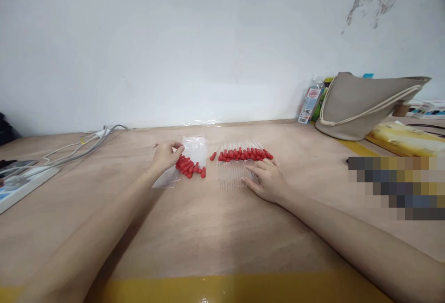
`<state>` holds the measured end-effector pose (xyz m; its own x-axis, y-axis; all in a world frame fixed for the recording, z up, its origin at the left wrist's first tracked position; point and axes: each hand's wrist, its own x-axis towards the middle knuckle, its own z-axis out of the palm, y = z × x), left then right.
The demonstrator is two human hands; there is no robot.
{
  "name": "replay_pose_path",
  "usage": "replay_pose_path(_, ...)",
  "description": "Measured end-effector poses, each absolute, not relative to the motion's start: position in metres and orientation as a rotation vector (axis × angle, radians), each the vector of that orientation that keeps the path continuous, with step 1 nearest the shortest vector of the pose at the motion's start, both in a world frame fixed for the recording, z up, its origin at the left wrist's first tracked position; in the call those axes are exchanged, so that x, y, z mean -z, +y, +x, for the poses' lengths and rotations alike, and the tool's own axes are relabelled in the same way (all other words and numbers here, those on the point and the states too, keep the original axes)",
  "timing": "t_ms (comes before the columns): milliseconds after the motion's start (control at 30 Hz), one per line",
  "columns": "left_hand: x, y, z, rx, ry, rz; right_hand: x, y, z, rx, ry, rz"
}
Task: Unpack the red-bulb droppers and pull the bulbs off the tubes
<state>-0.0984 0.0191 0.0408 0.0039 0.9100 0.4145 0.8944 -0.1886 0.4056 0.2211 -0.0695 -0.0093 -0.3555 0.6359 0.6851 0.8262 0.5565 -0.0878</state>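
A small pile of red rubber dropper bulbs (186, 166) lies on clear plastic zip bags (195, 146). My left hand (167, 155) is at the pile's left edge, fingers bent and tips drawn together on a red bulb, partly hidden. To the right, a row of droppers with red bulbs (243, 154) points its clear tips toward the wall. One single dropper (213, 155) lies apart at the row's left end. In front of the row, bare clear dropper tubes (227, 176) lie side by side. My right hand (267, 180) rests over their right end, fingers spread and touching them.
White cables and a power strip (31, 184) lie at the left. At the back right stand a bottle (310, 101) and a grey-beige bag (361, 103), with a yellow tissue pack (410, 138) beside it. A wall rises behind the table.
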Motion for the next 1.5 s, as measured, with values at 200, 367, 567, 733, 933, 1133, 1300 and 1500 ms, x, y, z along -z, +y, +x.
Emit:
replay_pose_path(200, -0.046, 0.020, -0.040, -0.604, 1.821, 2.511, 0.012, -0.067, 0.223, 0.332, -2.016, -1.186)
replay_pose_path(367, -0.040, 0.028, -0.012, -0.485, 1.858, 2.526, 0.014, -0.067, 0.227, 0.287, -1.968, -1.228)
replay_pose_path(567, -0.040, 0.006, -0.030, -0.917, 1.914, 2.562, 0.015, -0.066, 0.228, 0.203, -1.911, -1.148)
replay_pose_path(733, -0.023, -0.049, -0.042, -1.120, 1.478, 2.829, 0.013, -0.068, 0.227, 0.131, -1.901, -1.056)
replay_pose_path(933, -0.003, -0.079, -0.032, -1.142, 1.249, 2.924, 0.009, -0.074, 0.223, 0.195, -2.146, -0.892)
replay_pose_path(1133, -0.004, -0.076, -0.026, -1.138, 1.130, 2.994, 0.009, -0.076, 0.218, 0.290, -2.275, -0.839)
replay_pose_path(1300, -0.003, -0.078, -0.025, -1.203, 1.045, 3.025, 0.011, -0.073, 0.214, 0.288, -2.299, -0.789)
replay_pose_path(1500, -0.005, -0.080, -0.015, -1.057, 1.043, 3.023, 0.013, -0.073, 0.210, 0.310, -2.276, -0.683)
